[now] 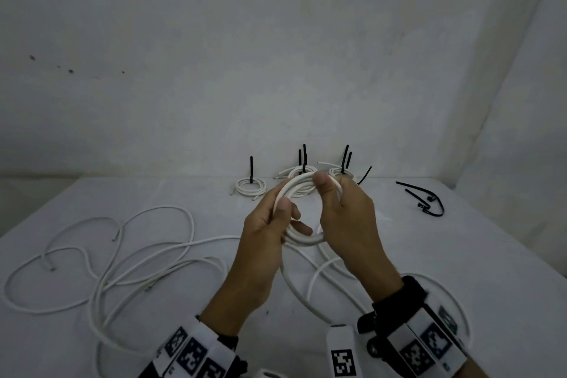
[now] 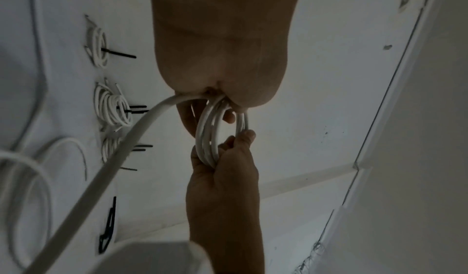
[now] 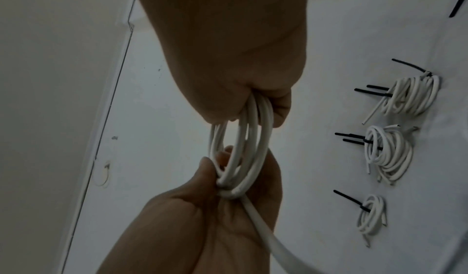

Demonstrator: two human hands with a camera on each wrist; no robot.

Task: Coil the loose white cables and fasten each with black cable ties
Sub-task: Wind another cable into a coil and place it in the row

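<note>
From the head view, your left hand grips the coil at its 8 o'clock, your right hand at 2 o'clock, above the table. The free tail drops toward 6 o'clock, nearer your left. Spare ties lie at 3 o'clock.

The left wrist view shows the coil edge-on; its turns blur.

In the right wrist view your palm hides the fingers.

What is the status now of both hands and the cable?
Left hand and right hand both grip the half-wound white coil, its tail trailing to the table. No tie on it yet. Spare black ties lie far right; nothing obstructs.
</note>
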